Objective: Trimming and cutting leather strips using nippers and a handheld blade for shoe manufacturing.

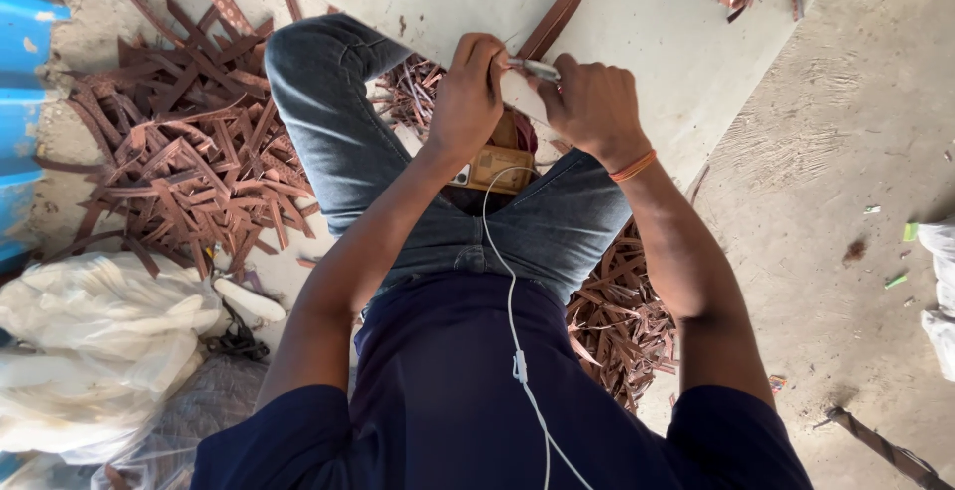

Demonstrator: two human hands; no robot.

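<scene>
I sit on the floor with knees bent, wearing jeans. My left hand (470, 92) is closed on the near end of a long brown leather strip (564, 7) that lies across a pale board (647, 32). My right hand (589, 104) grips a small metal blade tool (537, 69) whose tip meets the strip's end, right beside the left fingers. An orange band circles my right wrist. The strip's end under my fingers is hidden.
A big heap of brown strip offcuts (189, 152) lies left of my knee, and more offcuts (617, 321) lie under my right thigh. White plastic bags (99, 351) sit at lower left. A phone (492, 167) with a white cable rests in my lap. Blue sheeting (22, 102) borders the left edge.
</scene>
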